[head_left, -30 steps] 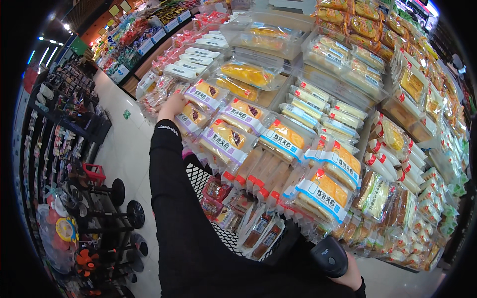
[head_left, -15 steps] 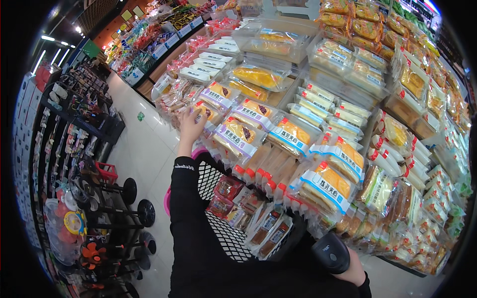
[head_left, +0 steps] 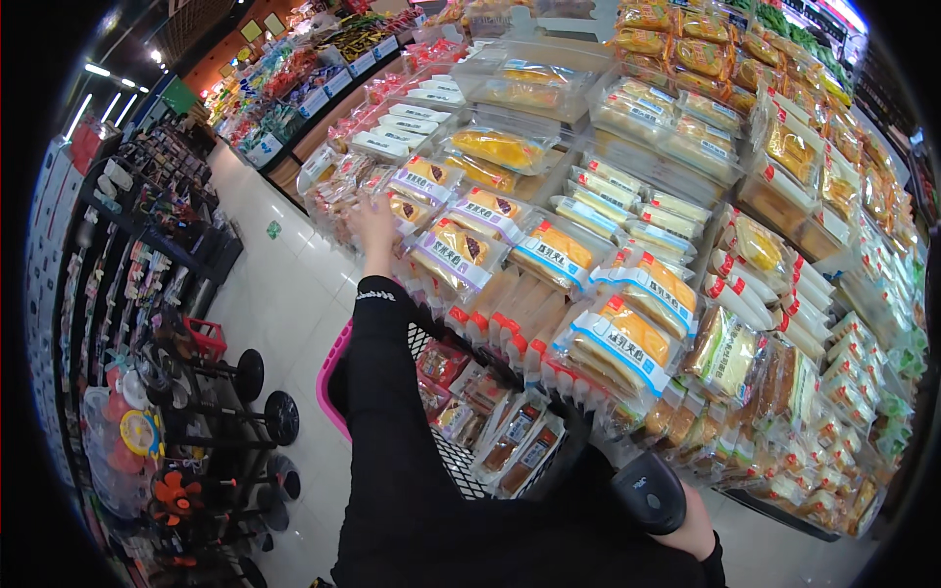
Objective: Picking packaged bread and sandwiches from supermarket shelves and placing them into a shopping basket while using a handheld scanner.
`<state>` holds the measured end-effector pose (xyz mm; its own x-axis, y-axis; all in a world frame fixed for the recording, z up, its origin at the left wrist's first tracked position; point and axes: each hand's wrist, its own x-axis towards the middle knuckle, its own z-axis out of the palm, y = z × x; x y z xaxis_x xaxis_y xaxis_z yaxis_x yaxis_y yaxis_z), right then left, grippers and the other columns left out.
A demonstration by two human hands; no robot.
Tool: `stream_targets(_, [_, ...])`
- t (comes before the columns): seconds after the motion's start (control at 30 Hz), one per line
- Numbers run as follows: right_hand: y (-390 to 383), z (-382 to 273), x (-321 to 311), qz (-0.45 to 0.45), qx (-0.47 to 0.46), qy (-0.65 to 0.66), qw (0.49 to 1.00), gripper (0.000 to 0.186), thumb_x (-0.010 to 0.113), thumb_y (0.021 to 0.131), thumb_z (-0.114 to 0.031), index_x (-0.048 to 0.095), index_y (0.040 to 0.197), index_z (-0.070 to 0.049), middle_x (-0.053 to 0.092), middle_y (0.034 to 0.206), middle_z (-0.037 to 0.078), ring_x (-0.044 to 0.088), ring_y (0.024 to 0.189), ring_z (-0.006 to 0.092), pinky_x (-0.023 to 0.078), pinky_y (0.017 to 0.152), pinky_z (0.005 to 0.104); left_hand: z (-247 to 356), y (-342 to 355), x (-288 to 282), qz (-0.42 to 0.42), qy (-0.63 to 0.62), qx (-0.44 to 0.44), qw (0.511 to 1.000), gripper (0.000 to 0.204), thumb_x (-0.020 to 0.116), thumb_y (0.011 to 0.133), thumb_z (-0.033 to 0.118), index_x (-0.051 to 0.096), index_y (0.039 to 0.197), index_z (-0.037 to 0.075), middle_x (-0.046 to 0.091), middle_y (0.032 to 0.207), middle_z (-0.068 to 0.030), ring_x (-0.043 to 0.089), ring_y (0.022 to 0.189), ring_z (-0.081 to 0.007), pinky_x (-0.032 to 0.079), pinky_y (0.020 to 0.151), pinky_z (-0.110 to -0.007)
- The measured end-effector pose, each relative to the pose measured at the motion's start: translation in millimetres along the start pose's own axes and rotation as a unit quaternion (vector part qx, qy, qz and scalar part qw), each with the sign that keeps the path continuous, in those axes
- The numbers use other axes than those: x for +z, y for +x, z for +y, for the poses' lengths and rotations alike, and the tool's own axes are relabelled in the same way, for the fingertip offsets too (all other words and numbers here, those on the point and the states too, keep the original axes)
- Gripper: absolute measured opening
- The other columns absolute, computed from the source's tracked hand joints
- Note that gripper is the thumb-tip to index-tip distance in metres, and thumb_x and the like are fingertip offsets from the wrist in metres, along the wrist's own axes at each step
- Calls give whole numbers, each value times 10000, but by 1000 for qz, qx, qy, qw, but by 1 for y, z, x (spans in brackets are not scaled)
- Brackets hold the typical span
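Observation:
My left hand (head_left: 372, 227) reaches over the left end of the bread display, blurred, its fingers among small wrapped buns (head_left: 358, 186) beside a purple-banded sandwich bread pack (head_left: 410, 212). Whether it grips one I cannot make out. Low on the right, my right hand (head_left: 694, 529) is closed round a black rounded device (head_left: 649, 493) with an oval on top; its fingers are mostly hidden beneath. Between my arms sits a shopping basket (head_left: 336, 377) with a pink rim and mesh sides. In it lie red-wrapped packs (head_left: 441, 363) and brown cakes in clear wrap (head_left: 520, 446).
Blue-banded bread packs (head_left: 622, 338) stand at the display's near edge, with yellow bread (head_left: 500, 149) in clear trays behind. Rolls in clear bags (head_left: 750, 367) fill the right side. Across the tiled aisle, fans (head_left: 179, 495) and shelves of goods (head_left: 157, 216) line the left.
My left hand has moved slightly left off the purple-banded pack, toward the small wrapped buns. The display has shifted a little left in view. My right hand keeps its hold.

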<state>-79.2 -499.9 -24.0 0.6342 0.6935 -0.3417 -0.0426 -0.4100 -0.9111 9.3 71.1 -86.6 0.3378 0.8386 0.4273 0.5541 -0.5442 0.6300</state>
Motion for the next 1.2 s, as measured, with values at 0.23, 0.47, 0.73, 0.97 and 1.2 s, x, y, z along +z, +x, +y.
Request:
stream_targets(0.23, [-25,27,-10,-9,-77,-25,997,491,667,560,-88,514,1019,-9,578,920,114,562,862,235,411,776,290,-26,-64,-58,92,-126,-4,988,529,426,821,285,330,1214,-55,292,1251,-273,258,1172,-377,209,985,-396])
stream_targets(0.47, [-59,60,-11,-26,-40,-3,999,405,683,536,-83,535,905,-3,584,807,90,559,735,174,431,683,275,-75,-241,-86,-194,-262,-185,927,256,474,778,124,546,961,-39,586,761,-80,559,654,-155,452,610,-261])
stream_targets(0.73, [-68,88,7,-103,-1,-22,994,414,648,591,-30,518,983,-3,589,836,129,581,784,229,436,714,282,-122,-363,-119,-449,-78,-167,874,264,489,750,138,578,937,-25,599,747,-116,585,669,-170,461,616,-281])
stream_targets(0.97, [-47,91,36,-154,0,-27,988,453,647,599,-25,500,1026,5,581,914,136,576,837,236,435,742,284,-181,-347,-97,-469,7,-180,864,257,483,730,142,597,899,-14,589,649,-108,577,582,-172,453,547,-297])
stream_targets(1.2, [-17,93,76,-184,115,0,976,560,669,573,-43,468,1092,18,576,964,126,556,902,189,413,796,273,-275,-358,-17,-410,123,-185,885,311,564,649,150,586,888,-48,593,815,-233,583,812,-326,446,736,-347])
